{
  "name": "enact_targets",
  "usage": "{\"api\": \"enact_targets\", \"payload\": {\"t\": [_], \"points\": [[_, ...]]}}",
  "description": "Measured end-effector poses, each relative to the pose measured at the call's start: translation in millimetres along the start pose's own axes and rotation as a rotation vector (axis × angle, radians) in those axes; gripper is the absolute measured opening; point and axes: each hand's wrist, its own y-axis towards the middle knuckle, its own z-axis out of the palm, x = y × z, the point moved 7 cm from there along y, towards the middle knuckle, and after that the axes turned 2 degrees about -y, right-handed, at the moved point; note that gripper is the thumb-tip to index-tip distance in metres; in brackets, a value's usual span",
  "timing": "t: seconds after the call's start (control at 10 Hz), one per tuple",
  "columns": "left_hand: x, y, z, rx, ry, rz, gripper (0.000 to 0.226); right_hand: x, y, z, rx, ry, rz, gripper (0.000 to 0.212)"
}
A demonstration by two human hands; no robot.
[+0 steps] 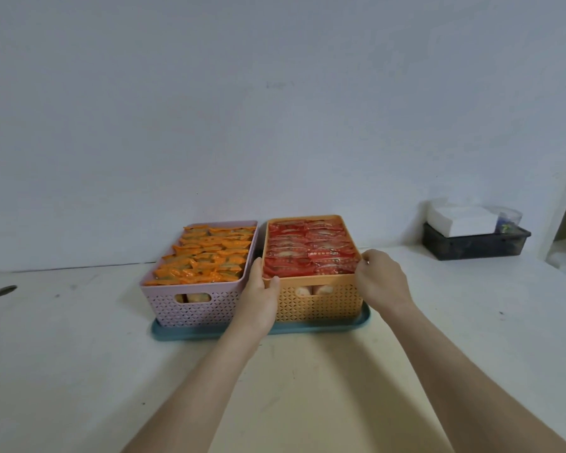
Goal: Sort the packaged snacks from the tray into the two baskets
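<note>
Fingers (pixel 258 268) of the left hand (pixel 258 302) are curled over the near-left corner of the orange basket (pixel 320 305); those of the right hand (pixel 384 281) are hooked over its near-right corner. Red packets (pixel 311 253) fill it, orange packets (pixel 206 256) fill the pink basket (pixel 190 308) just beside; both baskets are stood on the teal tray (pixel 209 335) on the worktop (pixel 79 354). No loose snacks are seen. Sorting is judged complete; a level two-handed lift or straightening is called for next.
</note>
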Motion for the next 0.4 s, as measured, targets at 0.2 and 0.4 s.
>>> {"api": "enact_targets", "payload": {"t": [0.2, 0.4], "points": [[-3.6, -7.7, -0.6, -0.074, 0.126, 0.069, 0.043, -6.9, 0.8, 4.9, 0.153, 0.224, 0.07, 0.028], [-16.1, -34.0, -22.1, -0.082, 0.248, 0.228, 0.045, -16.7, -13.2, -19.3, 0.038, 0.242, -0.032, 0.038]]}}
